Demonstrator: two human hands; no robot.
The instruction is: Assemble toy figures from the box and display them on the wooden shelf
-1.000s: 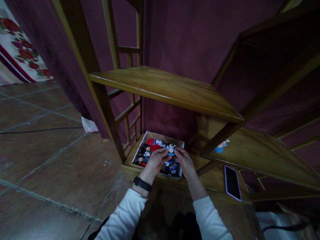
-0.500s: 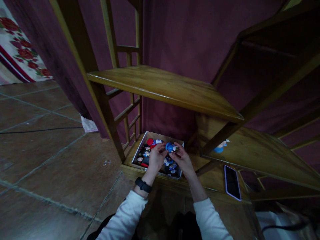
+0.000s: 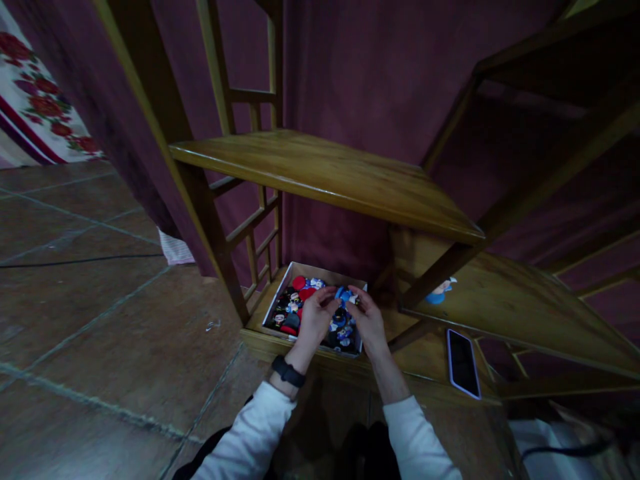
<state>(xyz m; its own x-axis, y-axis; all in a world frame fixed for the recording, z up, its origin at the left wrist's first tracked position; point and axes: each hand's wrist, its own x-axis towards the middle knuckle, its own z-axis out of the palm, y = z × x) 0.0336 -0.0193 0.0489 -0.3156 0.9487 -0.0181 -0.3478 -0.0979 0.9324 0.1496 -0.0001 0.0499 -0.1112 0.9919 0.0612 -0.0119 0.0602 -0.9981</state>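
Several small toy figurines in blue, red, black and white fill a shallow white-edged box (image 3: 277, 298). My left hand (image 3: 316, 317) hovers over the middle of the box, its fingers curved and apart. Facing it, my right hand (image 3: 369, 319) is over the box's right side, fingers likewise parted. A blue figurine (image 3: 343, 294) lies in the gap between my fingertips, low among the others. Fingers partly cover it, and whether any fingertip still touches it is hard to see. A black band circles my left wrist.
The box stands on the low board of a wooden shelf unit, below a higher shelf (image 3: 320, 175). To the right are a phone (image 3: 463, 363) and another blue figurine (image 3: 440, 291), behind a slanting post. A dark cable (image 3: 85, 259) crosses the tiled floor.
The blue figurine, held between both hands before, now sits lower among the figurines in the box. My fingers have spread apart, and a black-and-blue figurine shows between them.
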